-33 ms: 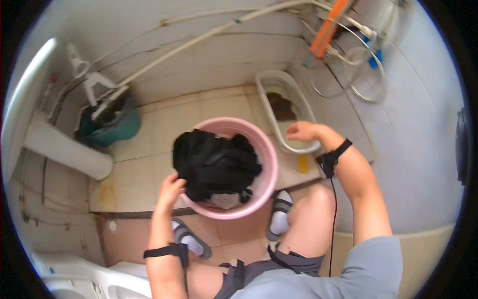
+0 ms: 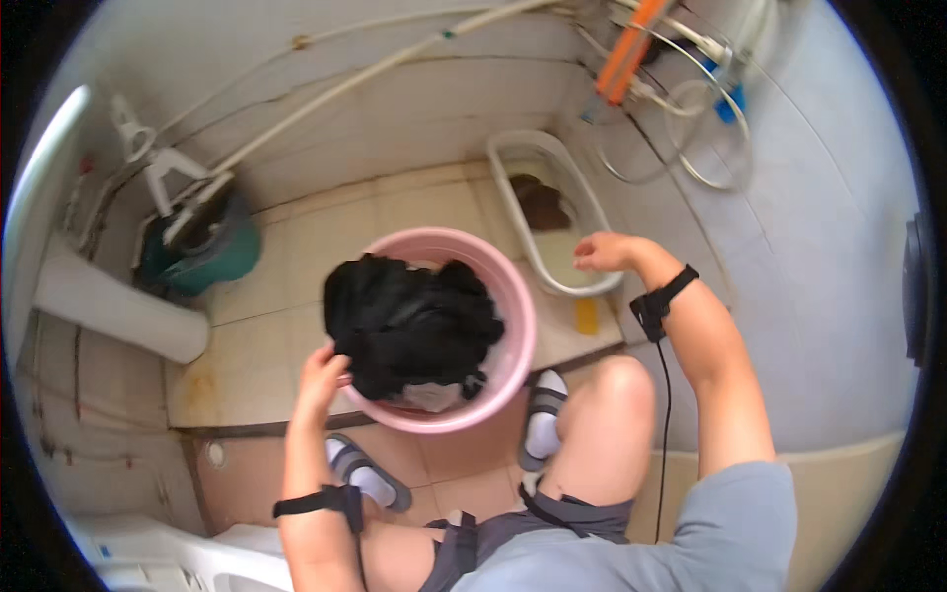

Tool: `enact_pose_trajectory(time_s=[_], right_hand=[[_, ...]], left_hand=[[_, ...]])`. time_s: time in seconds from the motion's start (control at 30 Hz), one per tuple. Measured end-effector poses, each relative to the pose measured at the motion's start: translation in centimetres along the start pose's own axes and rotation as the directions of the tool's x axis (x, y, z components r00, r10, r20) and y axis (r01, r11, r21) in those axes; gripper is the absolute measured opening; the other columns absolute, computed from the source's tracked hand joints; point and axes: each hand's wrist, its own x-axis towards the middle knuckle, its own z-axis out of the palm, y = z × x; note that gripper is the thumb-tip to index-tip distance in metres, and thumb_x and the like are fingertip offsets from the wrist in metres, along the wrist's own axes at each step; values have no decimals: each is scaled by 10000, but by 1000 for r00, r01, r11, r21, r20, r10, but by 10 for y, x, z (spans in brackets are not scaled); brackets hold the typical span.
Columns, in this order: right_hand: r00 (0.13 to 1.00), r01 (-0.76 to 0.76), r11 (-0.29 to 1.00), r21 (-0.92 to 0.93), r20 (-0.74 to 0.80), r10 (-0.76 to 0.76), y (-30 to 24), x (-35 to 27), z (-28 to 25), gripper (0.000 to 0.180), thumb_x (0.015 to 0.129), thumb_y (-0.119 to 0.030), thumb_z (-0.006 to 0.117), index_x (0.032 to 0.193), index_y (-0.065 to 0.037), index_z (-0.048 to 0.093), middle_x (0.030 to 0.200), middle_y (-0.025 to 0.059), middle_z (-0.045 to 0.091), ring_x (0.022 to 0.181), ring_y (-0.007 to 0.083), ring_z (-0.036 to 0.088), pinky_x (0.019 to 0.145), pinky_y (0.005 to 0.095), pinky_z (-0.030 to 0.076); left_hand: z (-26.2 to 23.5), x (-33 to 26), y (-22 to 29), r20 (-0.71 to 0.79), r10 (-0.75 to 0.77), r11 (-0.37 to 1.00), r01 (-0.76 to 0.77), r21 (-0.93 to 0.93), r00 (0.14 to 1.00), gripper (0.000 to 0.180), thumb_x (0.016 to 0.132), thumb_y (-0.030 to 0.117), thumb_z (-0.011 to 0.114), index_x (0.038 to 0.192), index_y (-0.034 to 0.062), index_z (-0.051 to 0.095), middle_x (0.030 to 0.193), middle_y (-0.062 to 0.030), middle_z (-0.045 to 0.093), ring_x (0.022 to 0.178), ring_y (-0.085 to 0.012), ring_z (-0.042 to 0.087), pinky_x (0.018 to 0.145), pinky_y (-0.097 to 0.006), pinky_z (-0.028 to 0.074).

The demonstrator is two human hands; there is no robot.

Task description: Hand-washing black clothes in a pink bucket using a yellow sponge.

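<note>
A round pink basin stands on the floor in front of me, heaped with black clothing. A piece of pale grey cloth shows under the heap at the near side. My left hand is at the basin's left rim, fingers apart, right beside the black clothing; whether the fingertips touch it I cannot tell. Above the near end of a long white tub hangs my right hand, fingers loosely bent and nothing visible in them. Inside the tub lies a dark brown cloth-like thing in what looks like water.
At the left stand a green bucket with a mop and a white pedestal. A hose hangs on the right wall. Between the basin and the tub is a small yellow thing. A floor step runs near my sandals.
The whole view has shifted slightly, so the basin and tub sit a little further left. My right hand is marginally nearer the tub's end; my left hand stays at the basin rim.
</note>
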Motion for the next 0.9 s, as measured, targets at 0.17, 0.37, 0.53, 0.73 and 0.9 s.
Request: enact_pose_trajectory(time_s=[0.17, 0.37, 0.53, 0.73, 0.9], right_hand=[[924, -382, 854, 355, 126, 361, 136, 17, 81, 569, 775, -368, 696, 1198, -5, 586, 1171, 195, 613, 1010, 343, 620, 843, 373, 514], [754, -476, 774, 417, -260, 604, 154, 79, 237, 854, 729, -375, 737, 1397, -40, 324, 1288, 214, 500, 1195, 368, 483, 990, 407, 424], [625, -588, 617, 523, -192, 757, 133, 102, 250, 901, 728, -331, 735, 1454, -160, 229, 1388, 225, 367, 1293, 376, 360, 1055, 412, 351], [595, -564, 508, 651, -106, 797, 148, 114, 242, 880, 716, -322, 753, 1438, -191, 268, 1382, 187, 358, 1286, 353, 356, 1053, 473, 358], [616, -624, 569, 536, -111, 780, 139, 109, 242, 787, 734, -274, 725, 1403, -179, 320, 1381, 168, 374, 1279, 335, 369, 1026, 477, 382]], left_hand=[[1, 11, -19, -52, -94, 992, 88, -95, 994, 235, 855, 186, 544, 1062, 77, 541, 845, 6, 533, 673, -103, 526, 609, -255, 486], [12, -1, -22, -72, -150, 950, 123, -288, 986, 216, 885, 184, 512, 1088, 116, 541, 926, -20, 614, 699, -140, 580, 636, -273, 489], [21, -2, -11, -97, -216, 833, 131, -537, 972, 439, 938, 398, 497, 1300, 152, 469, 1257, -48, 533, 974, -197, 596, 760, -367, 512], [46, -4, 17, -115, -127, 956, 90, -281, 985, 721, 898, 431, 587, 1476, 190, 229, 1393, -69, 418, 1152, -241, 524, 920, -390, 458], [76, 3, 22, -245, -73, 997, 77, 6, 967, 830, 850, 297, 692, 1488, 177, 174, 1446, -140, 341, 1264, -301, 419, 990, -462, 393]])
